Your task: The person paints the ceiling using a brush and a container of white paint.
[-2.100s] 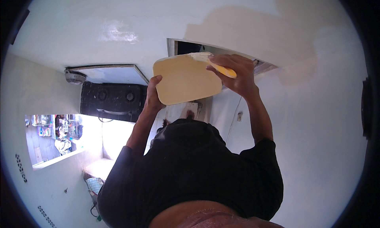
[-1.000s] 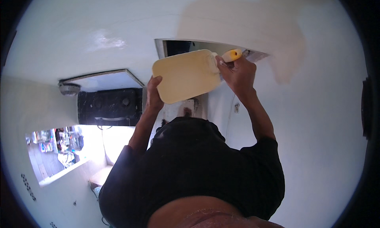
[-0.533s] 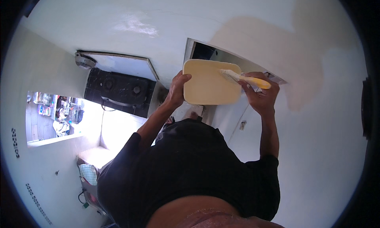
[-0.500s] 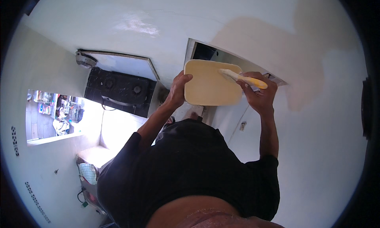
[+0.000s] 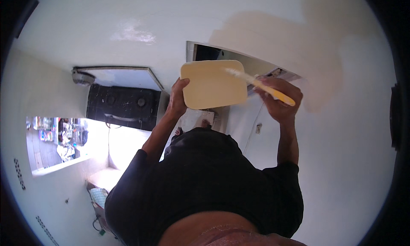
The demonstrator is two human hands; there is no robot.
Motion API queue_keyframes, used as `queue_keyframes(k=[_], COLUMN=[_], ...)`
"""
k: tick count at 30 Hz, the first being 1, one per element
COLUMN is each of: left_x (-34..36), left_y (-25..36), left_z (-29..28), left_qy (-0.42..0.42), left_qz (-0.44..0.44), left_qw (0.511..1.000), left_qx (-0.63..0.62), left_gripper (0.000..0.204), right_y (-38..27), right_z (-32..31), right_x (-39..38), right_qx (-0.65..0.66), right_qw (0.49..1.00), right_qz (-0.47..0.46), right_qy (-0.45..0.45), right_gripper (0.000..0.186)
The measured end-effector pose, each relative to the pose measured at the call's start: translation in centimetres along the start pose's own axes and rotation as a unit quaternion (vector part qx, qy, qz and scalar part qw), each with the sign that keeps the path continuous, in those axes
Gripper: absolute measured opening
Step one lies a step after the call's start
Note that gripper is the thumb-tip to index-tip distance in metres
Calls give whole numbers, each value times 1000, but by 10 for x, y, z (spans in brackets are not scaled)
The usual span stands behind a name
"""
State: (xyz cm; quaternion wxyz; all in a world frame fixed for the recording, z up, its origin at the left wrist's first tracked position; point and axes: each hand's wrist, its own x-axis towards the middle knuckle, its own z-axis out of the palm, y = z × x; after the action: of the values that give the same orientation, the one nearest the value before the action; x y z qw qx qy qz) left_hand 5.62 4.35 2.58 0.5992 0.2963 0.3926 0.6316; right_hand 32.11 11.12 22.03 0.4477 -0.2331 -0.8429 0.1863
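My left hand is closed on the left edge of a cream, round-cornered rectangle, a board or shallow tub; I cannot tell which. My right hand grips a brush with a yellow handle. Its pale, motion-blurred bristles lie over the upper right part of the cream surface; whether they touch it is unclear.
Behind the cream piece is a framed opening in a white surface. At left are a black two-burner stove, a metal pot and a bright window-like opening showing cluttered items. A white wall fills the right.
The cream piece has moved left and slightly up since half a second ago, with my left hand on it. The brush has shifted slightly and blurred; earlier its bristles were at the piece's edge.
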Motion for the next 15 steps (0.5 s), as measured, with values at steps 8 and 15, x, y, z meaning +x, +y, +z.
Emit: queue_keyframes(k=[8,15], left_x=[8,14], left_y=[21,28], left_z=[25,28], left_qy=[25,20], left_qz=[13,109], left_qw=[999,992], left_qx=[-36,64], left_gripper=[43,40], right_y=[-10,59], right_z=[-11,-75], right_x=[-19,-38], right_qx=[128,242], right_qw=[983,811], right_qz=[130,265], right_qy=[-18,463], right_gripper=[19,16])
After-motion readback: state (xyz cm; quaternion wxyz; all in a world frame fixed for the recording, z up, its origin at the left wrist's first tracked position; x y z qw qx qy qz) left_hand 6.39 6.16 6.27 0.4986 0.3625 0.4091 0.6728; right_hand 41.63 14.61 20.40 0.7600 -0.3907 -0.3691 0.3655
